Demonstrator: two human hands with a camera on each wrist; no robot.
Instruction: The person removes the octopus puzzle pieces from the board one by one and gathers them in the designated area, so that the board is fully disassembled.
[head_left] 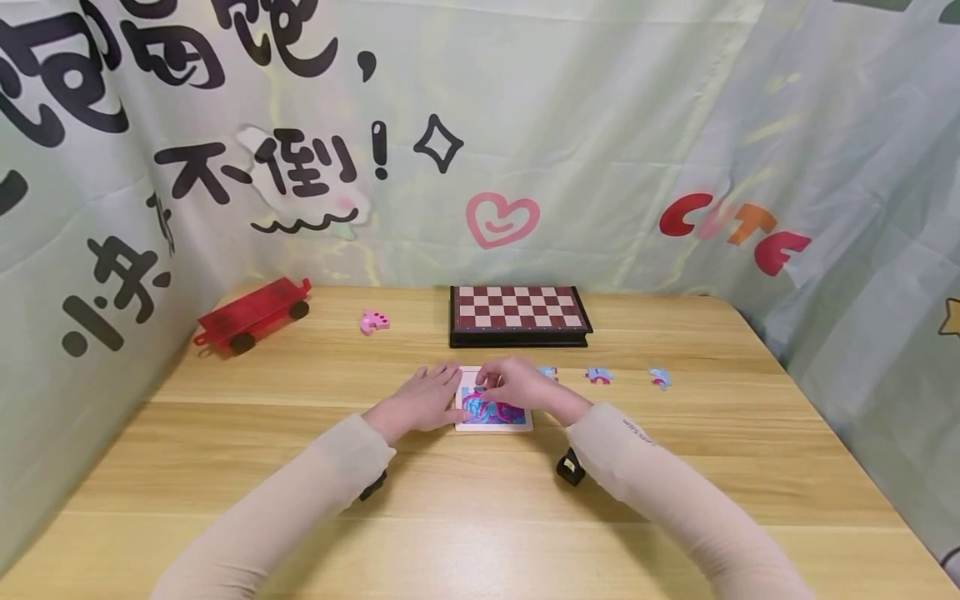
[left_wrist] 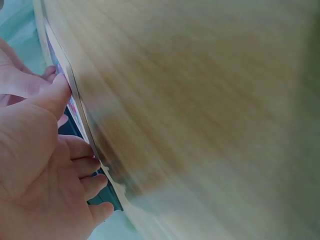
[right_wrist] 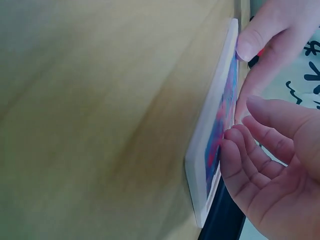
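Observation:
A small jigsaw puzzle in a white frame lies on the table, its blue and pink picture partly filled in. My left hand rests along the left side of the frame, fingers extended and thumb at the lower left corner. In the left wrist view the left thumb touches the frame's edge. Over the upper part of the puzzle is my right hand, its fingers bent down to the picture. The right wrist view shows the right fingertips touching the surface, with no piece visible between thumb and fingers.
Loose puzzle pieces lie right of the frame, among them a blue one and another. Behind stands a chessboard box. A pink spotted piece and a red toy wagon are at the back left.

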